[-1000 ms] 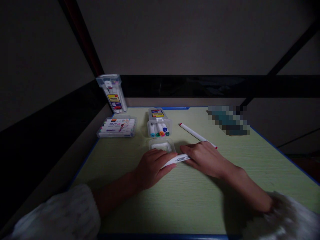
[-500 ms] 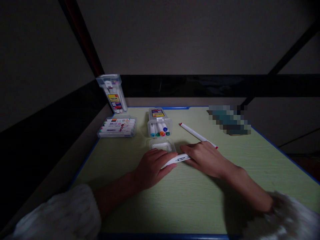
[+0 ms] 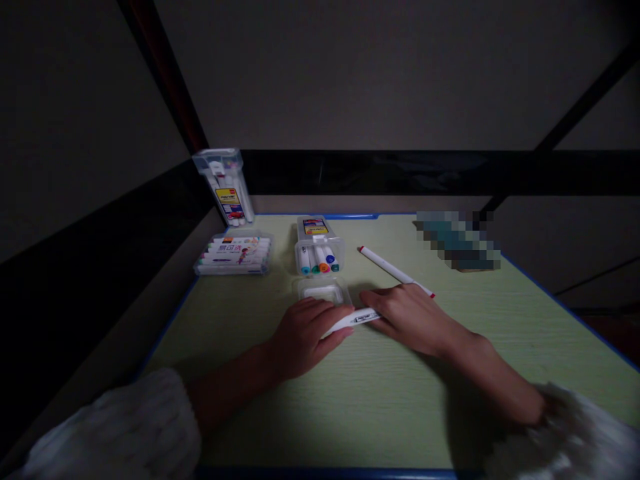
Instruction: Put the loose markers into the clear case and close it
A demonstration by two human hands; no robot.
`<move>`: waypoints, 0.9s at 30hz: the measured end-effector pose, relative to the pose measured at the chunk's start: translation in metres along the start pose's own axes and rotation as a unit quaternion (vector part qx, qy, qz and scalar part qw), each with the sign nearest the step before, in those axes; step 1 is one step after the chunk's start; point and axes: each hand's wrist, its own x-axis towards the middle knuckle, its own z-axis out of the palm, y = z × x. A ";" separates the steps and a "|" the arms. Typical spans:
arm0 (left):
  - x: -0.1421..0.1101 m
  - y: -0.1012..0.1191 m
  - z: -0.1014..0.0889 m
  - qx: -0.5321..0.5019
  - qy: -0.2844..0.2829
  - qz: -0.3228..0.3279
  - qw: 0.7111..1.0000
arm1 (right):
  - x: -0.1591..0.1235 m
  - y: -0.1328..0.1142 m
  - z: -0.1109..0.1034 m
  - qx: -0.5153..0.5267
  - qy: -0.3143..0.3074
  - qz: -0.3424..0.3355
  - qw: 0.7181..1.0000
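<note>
A white marker [image 3: 356, 319] lies low over the pale green desk [image 3: 380, 407], held at both ends. My left hand [image 3: 306, 335] is closed round its near end and my right hand [image 3: 410, 317] is closed round its far end. Just beyond the hands lies a clear plastic lid [image 3: 323, 291]. Behind that lid an open clear case [image 3: 319, 247] lies on its side with coloured marker caps facing me. A loose white pen [image 3: 395, 270] with red ends lies diagonally past my right hand.
A flat clear box of markers [image 3: 234, 254] lies at the back left, and another marker case [image 3: 226, 185] leans upright behind it against the dark wall. A blurred teal object [image 3: 457, 241] sits at the back right. The desk has a blue edge.
</note>
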 end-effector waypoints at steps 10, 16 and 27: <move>0.000 0.001 -0.001 -0.009 -0.014 -0.023 1.000 | -0.001 -0.001 0.000 -0.007 0.009 0.003 1.000; 0.001 0.001 -0.002 -0.005 0.015 -0.034 0.999 | -0.001 0.001 0.001 -0.025 0.032 -0.009 0.999; 0.000 0.000 0.000 0.019 0.058 -0.062 0.996 | -0.003 0.001 -0.002 -0.058 0.068 0.015 0.996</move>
